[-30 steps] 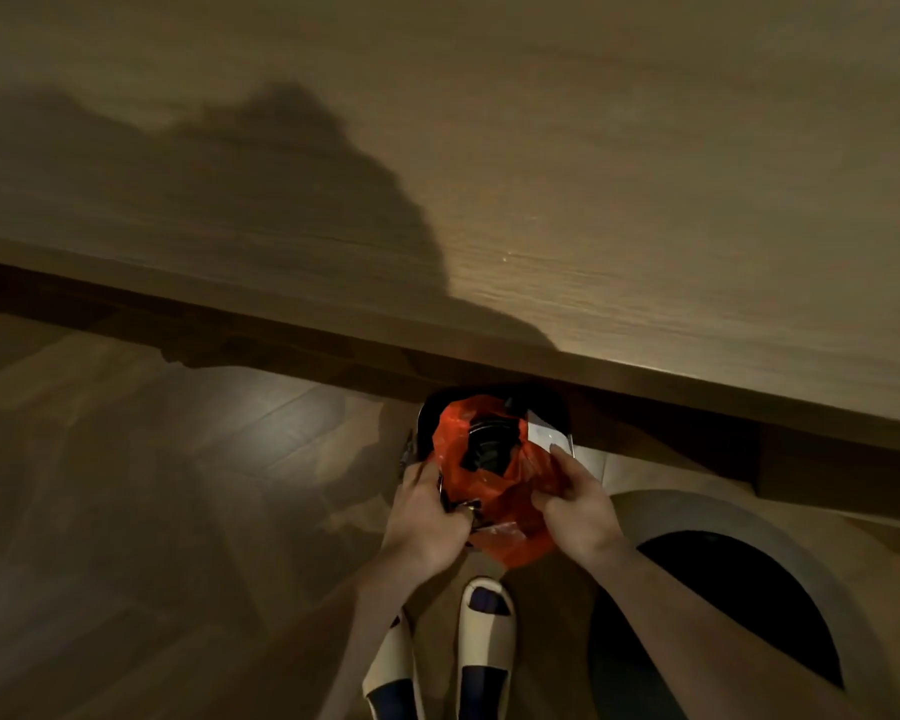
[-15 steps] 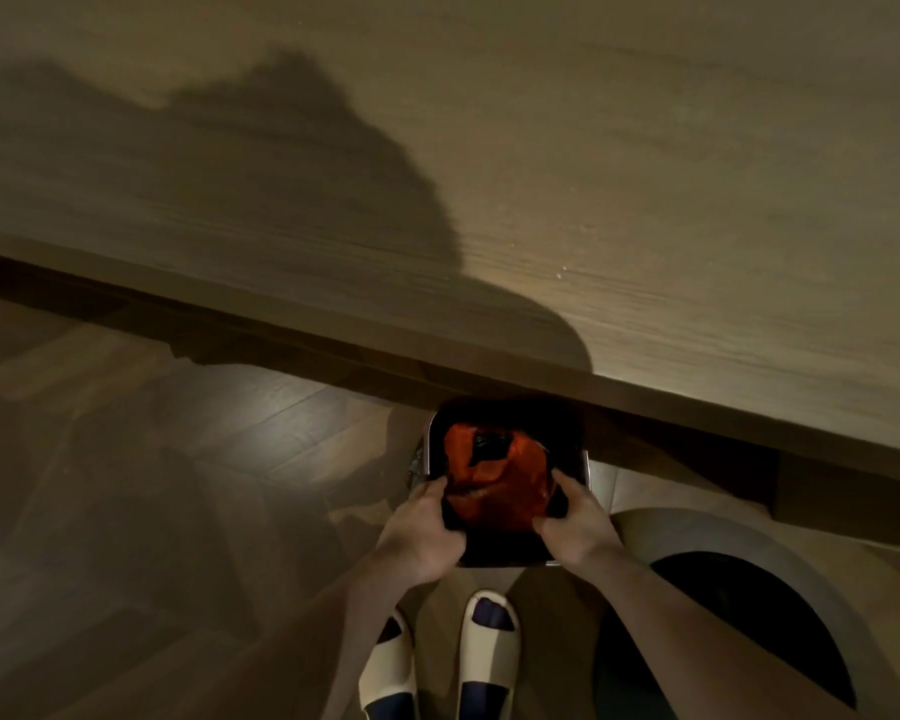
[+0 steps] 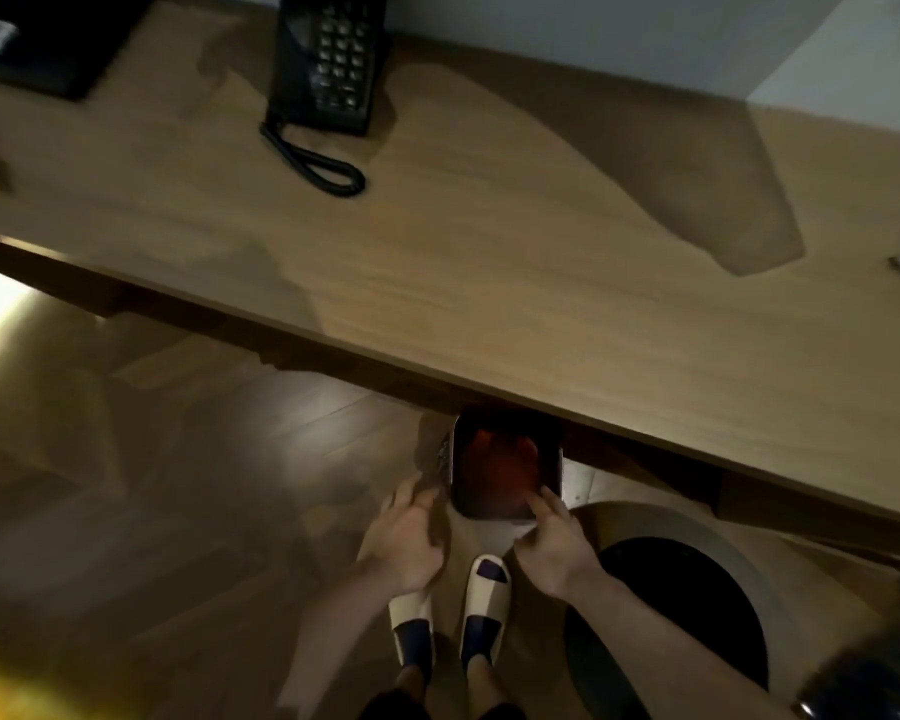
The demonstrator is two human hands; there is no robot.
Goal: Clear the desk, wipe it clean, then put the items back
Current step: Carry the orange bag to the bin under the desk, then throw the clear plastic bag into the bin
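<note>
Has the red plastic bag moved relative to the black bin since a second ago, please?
Yes. The red plastic bag has gone down: earlier it bulged above the rim of the black bin between both hands; now it sits wholly inside, below the rim.

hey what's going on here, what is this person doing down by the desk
A person stands at a long wooden desk, both hands lowered over a small dark waste bin on the floor, partly tucked under the desk edge. An orange plastic bag lies inside the bin. The left hand is open beside the bin, holding nothing; the right hand is also open, fingertips at the bin's near rim. A black corded telephone sits on the desk.
</note>
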